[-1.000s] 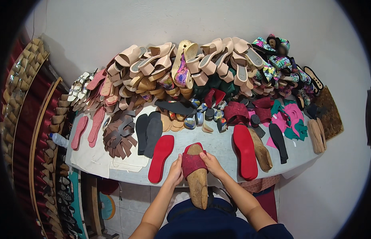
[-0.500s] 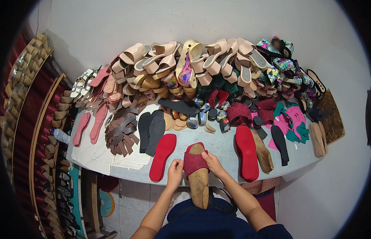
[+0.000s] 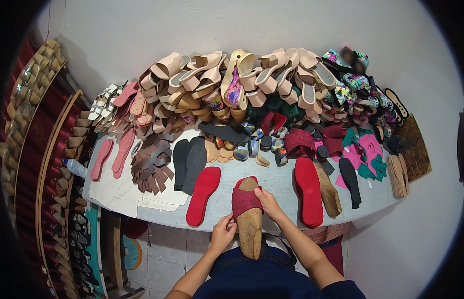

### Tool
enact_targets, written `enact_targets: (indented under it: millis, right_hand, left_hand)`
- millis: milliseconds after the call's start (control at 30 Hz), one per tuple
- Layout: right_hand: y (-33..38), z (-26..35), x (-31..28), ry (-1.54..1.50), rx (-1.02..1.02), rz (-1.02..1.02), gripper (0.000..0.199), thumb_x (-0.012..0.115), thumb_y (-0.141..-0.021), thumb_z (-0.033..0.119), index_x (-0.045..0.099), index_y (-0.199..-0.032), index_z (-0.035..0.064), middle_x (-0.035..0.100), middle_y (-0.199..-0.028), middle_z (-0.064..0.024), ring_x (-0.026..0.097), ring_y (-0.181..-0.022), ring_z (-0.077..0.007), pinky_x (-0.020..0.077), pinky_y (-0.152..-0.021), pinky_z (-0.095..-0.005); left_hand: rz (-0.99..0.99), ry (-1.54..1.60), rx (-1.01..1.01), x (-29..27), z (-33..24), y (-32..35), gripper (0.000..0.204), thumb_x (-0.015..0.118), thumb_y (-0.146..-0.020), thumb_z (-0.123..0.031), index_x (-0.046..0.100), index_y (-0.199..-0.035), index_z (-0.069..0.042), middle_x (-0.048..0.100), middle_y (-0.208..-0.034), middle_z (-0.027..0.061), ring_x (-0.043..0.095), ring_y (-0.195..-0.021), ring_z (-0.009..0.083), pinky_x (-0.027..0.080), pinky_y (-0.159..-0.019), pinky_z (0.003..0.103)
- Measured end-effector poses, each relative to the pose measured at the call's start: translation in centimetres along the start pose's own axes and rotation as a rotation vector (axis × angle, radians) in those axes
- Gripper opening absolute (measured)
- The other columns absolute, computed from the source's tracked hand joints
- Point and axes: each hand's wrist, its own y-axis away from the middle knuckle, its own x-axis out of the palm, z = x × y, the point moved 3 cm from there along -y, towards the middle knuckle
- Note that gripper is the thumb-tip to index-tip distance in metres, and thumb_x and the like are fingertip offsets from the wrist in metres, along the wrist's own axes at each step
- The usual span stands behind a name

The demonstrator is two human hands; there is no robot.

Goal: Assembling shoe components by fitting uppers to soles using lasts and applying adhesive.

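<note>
In the lower middle of the frame, a worn brown wooden shoe last (image 3: 250,231) points down toward the dark navy clothing (image 3: 262,282), with a wide burgundy textured strap (image 3: 245,200) wrapped across its upper part. A bright red sole piece (image 3: 255,178) shows around the last's top end.

The right hand (image 3: 268,204) grips the strap at its right edge, thumb laid on top of the material. The left hand (image 3: 223,233) has its fingers curled in at the strap's lower left corner — whether they pinch it or only touch it, I cannot tell.

On the pale grey table (image 3: 281,179), one flat, shoe-shaped red sole (image 3: 203,197) lies left of the hands; thicker-looking red soles (image 3: 308,192) lie to their right, just beside a second wooden last (image 3: 330,193). Two dark grey foam insoles (image 3: 194,164) and a fan of brown cut strips (image 3: 152,167) sit left of centre. Across the upper middle — heaped against the wall — are pale pink heeled slide sandals (image 3: 268,83).
</note>
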Motion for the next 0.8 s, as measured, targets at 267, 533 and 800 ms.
enact_targets:
  millis: [267, 533, 800]
  right_hand:
    - [0.1, 0.3, 0.2, 0.012, -0.012, -0.012, 0.035, 0.042, -0.089, 0.031, 0.052, -0.100, -0.0012, 0.055, -0.089, -0.0024, 0.049, -0.080, -0.0080, 0.0400, -0.073, -0.0216]
    - [0.0, -0.1, -0.3, 0.018, 0.018, -0.076, 0.036, 0.042, -0.089, 0.031, 0.052, -0.100, -0.0012, 0.055, -0.089, -0.0024, 0.049, -0.080, -0.0077, 0.0396, -0.074, -0.0212]
    - [0.2, -0.2, -0.9, -0.003, -0.005, -0.059, 0.035, 0.041, -0.089, 0.031, 0.052, -0.099, -0.0011, 0.055, -0.089, -0.0021, 0.049, -0.081, -0.0078, 0.0399, -0.074, -0.0213]
  left_hand:
    - [-0.020, 0.301, -0.220, 0.1, 0.7, 0.2, 0.032, 0.054, -0.077, 0.001, 0.049, -0.108, 0.007, 0.057, -0.096, 0.0081, 0.055, -0.085, 0.0119, 0.044, -0.074, 0.022]
    - [0.203, 0.493, -0.366, 1.1, -2.7, -1.1, 0.043, 0.060, -0.079, -0.019, 0.048, -0.111, 0.006, 0.055, -0.102, 0.0080, 0.052, -0.087, 0.0101, 0.041, -0.077, 0.023]
    - [0.364, 0.212, -0.355, 0.2, -2.4, -2.3, 0.037, 0.056, -0.082, -0.022, 0.052, -0.107, 0.004, 0.053, -0.107, 0.0081, 0.049, -0.093, 0.0112, 0.038, -0.081, 0.024]
